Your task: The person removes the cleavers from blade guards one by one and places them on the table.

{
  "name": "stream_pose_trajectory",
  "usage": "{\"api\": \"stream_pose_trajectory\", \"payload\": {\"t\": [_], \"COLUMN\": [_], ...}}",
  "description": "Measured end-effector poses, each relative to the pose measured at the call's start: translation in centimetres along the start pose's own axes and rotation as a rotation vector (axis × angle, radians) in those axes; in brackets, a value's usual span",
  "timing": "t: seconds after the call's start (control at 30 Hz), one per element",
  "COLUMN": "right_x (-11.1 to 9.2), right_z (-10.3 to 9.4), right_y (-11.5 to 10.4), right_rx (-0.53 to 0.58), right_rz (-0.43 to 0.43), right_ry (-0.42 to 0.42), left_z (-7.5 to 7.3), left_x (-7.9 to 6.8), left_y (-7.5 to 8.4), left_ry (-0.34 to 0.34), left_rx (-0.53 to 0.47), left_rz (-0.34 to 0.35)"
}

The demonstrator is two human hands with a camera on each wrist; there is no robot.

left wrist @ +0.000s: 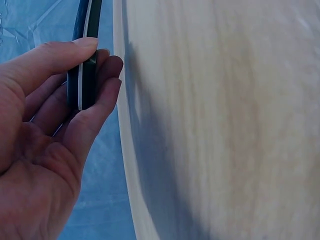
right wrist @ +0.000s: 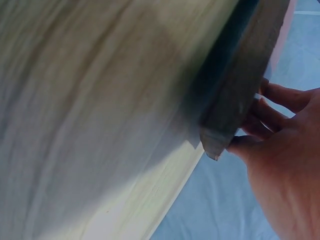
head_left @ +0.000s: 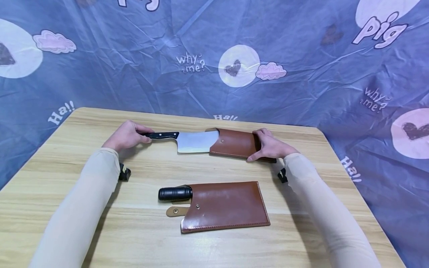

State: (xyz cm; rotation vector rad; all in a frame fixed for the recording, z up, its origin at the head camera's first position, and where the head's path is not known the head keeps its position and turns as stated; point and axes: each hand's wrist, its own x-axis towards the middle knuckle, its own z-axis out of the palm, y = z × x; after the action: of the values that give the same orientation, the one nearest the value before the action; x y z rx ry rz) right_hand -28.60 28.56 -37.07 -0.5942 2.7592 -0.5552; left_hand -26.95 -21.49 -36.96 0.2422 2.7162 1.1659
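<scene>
The left hand [head_left: 127, 136] pinches the end of the black handle [head_left: 164, 135] of a cleaver, with the thumb on one side and the fingers on the other. The right hand [head_left: 271, 146] grips a brown sheath [head_left: 234, 143] at its end away from the handle, the thumb at the near edge and the fingers at the far edge. Between the two hands, the blade [head_left: 194, 142] of this cleaver is partly inside the sheath; the part next to the handle is uncovered.

Nearer to the person, and apart from both hands, a second brown sheath [head_left: 231, 206] lies flat on the wooden counter [head_left: 134, 234]. From its left side come out a thicker black handle [head_left: 175, 193] and a tan strap [head_left: 177, 211] with a snap. Behind the counter hangs a blue printed cloth [head_left: 140, 74], which has wrinkles.
</scene>
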Motion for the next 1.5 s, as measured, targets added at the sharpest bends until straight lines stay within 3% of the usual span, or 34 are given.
{"api": "stream_pose_trajectory", "payload": {"t": [0.43,1.5], "right_x": [-0.6,-1.0], "right_z": [-0.3,-0.5], "right_y": [0.2,0.9], "right_rx": [0.009,0.011], "right_rz": [0.021,0.027], "right_ry": [0.004,0.007], "left_z": [-0.3,-0.6], "left_x": [0.0,-0.1], "left_y": [-0.5,-1.0], "left_ry": [-0.035,-0.022], "left_rx": [-0.008,-0.014], "left_rz": [-0.025,-0.012]}}
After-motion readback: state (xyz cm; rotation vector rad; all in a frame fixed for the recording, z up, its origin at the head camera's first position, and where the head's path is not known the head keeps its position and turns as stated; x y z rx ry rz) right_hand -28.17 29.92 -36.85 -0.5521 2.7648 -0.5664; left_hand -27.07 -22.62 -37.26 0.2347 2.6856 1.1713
